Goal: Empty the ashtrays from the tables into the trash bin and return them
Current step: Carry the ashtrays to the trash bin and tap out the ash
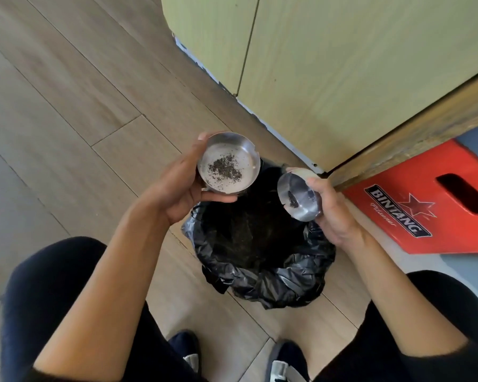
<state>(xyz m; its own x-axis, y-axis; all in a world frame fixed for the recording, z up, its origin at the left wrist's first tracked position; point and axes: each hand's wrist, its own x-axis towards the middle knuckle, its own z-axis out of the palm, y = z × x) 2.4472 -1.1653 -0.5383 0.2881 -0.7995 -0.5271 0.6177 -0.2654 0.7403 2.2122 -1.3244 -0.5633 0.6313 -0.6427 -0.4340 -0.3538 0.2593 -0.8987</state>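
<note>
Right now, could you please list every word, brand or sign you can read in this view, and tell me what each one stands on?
"BINTANG", white capitals on a black band, on the red crate.
"Pilsener", small script under that band on the same crate; blurred, so this reading is uncertain.
A red star emblem beside the brand name, no text.
Nothing readable on the ashtrays, the trash bin bag or the wall panels.

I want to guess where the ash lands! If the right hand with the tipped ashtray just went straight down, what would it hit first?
Probably the black bag lining the bin. The right hand holds its ashtray above the bin's right edge, though depth is unclear.
</note>
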